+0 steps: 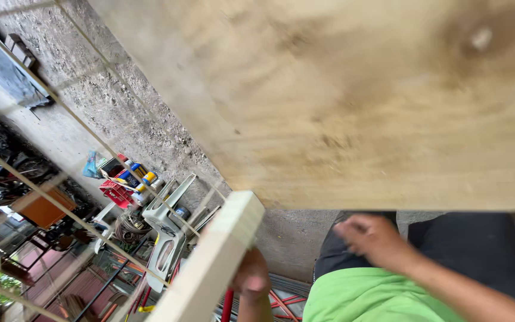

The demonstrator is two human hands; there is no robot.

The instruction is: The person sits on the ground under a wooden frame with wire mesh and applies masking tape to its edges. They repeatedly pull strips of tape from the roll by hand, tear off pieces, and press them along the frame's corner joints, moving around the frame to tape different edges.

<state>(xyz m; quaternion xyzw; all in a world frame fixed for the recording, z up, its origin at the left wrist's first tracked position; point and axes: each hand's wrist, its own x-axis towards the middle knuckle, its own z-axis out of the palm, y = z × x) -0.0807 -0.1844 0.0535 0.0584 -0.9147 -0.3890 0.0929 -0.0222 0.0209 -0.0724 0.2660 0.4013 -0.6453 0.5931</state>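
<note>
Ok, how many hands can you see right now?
2. The left hand grips the pale wooden board at bottom centre; the right hand is curled just under the big plywood sheet's edge.

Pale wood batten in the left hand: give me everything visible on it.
The batten is a long, straight strip of pale, light-coloured wood with a square-cut end, faces smooth and unpainted. It runs diagonally from the bottom edge up and right, its free end just below the edge of the large plywood sheet; whether they touch is unclear. The left hand grips its right side, fingers hidden behind it. The picture is motion-blurred, so no grain or marks can be made out.
</note>
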